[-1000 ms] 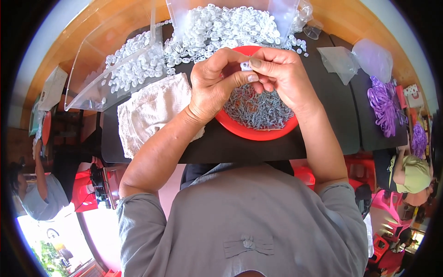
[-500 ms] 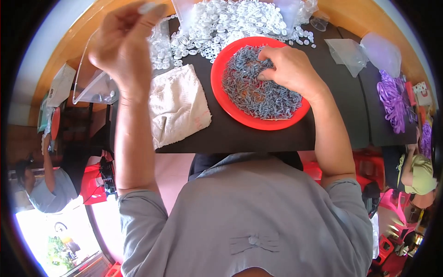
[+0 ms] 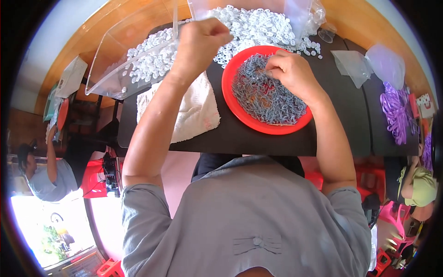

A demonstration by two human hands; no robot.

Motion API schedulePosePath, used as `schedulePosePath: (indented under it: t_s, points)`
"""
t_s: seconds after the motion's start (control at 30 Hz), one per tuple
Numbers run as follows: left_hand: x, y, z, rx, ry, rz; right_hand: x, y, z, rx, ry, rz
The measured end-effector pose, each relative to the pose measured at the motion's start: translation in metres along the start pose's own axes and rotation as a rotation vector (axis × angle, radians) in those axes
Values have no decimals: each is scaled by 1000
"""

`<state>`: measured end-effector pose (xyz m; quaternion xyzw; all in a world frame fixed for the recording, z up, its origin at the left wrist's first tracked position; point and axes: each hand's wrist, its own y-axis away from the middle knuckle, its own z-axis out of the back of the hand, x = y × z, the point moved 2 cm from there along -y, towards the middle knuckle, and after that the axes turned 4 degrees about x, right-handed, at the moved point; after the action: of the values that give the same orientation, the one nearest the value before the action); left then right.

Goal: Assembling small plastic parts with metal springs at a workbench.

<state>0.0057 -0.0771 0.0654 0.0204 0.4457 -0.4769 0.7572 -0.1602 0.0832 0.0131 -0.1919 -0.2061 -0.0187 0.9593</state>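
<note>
My right hand (image 3: pixel 293 71) is over the red round tray (image 3: pixel 228 99), thumb and fingertips pinched together at the heap of small grey screw-like pieces (image 3: pixel 251 87). Whatever is between those fingertips is too small to make out. My left hand (image 3: pixel 200 44) is raised in front of the pile of small white plastic pieces with holes (image 3: pixel 258 25). Its fingers are bent and point right, but motion smears the tips, so I cannot see whether they hold anything. Below the left forearm is a folded cream cloth (image 3: pixel 200 108), partly covered by it.
A clear plastic bin (image 3: pixel 104 87) with white pieces (image 3: pixel 154 64) lies at the left. Another clear container (image 3: pixel 302 16) stands behind the pile. Plastic bags (image 3: pixel 353 67) and purple ribbon (image 3: pixel 394 111) are at the right. Other people (image 3: pixel 50 177) sit at both sides.
My left hand has swung right and nearer, from above the left bin to the white pile; a white piece showed at its fingertips before. My right hand stays at the tray, fingertips now closer together.
</note>
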Motion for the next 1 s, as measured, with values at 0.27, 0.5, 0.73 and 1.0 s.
schedulePosePath:
  t_s: [0.27, 0.5, 0.73, 1.0]
  points:
    - [71, -3, -36, 145, -425, -29, 15, 1, 2, 25, -99, -54]
    - [86, 1, -34, 239, -441, 93, 10, 0, -8, 17, -319, -22]
    - [79, 2, -34, 198, -401, 163, 16, 4, -8, 45, -76, 25]
    - [92, 0, -34, 248, -366, 246, 17, 4, -22, -10, 218, 124]
